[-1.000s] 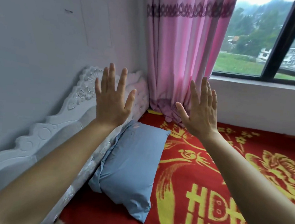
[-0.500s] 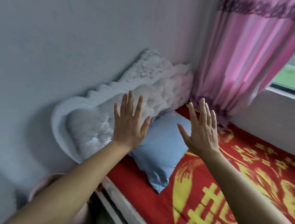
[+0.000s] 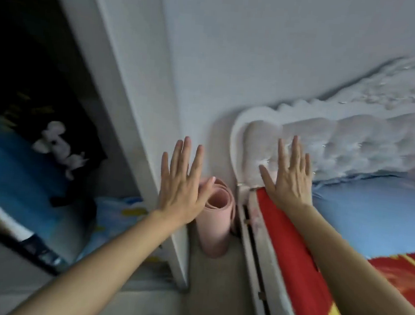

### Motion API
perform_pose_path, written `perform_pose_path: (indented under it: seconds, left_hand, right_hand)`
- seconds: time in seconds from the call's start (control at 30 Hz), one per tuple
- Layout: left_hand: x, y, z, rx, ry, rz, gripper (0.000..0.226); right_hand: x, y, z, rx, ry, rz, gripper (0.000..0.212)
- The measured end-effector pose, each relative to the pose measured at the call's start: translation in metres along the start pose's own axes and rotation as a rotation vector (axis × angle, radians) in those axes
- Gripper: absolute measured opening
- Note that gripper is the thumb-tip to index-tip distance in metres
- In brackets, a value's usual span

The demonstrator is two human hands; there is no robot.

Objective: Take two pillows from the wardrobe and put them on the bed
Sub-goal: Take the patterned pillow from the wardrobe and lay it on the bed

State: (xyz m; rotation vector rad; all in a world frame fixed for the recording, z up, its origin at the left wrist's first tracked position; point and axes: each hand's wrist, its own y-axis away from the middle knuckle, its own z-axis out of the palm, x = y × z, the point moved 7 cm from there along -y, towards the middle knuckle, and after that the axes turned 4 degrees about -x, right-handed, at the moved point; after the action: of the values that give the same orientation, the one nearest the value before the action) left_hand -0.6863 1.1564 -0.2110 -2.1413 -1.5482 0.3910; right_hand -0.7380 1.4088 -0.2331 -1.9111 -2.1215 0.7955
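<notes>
Both bare hands are hovering spread and empty between wardrobe and bed.
The left hand (image 3: 183, 185) and right hand (image 3: 288, 177) are holding nothing; one light blue pillow (image 3: 370, 215) is lying on the red patterned bed (image 3: 299, 276), touching the white tufted headboard (image 3: 339, 143), while the open white wardrobe (image 3: 123, 81) is standing at left.

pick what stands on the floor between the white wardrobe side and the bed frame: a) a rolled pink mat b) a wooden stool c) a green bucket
a, a rolled pink mat stands upright in the gap beside the white carved headboard.
</notes>
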Motion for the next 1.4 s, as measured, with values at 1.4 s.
perform_pose_path:
  seconds: [1.4]
  left_hand:
    - [-0.532,0.192,0.235,-0.563,-0.141,-0.318,0.074]
  right_hand:
    - [-0.417,0.046,0.493,-0.651,-0.115,-0.163,0.073]
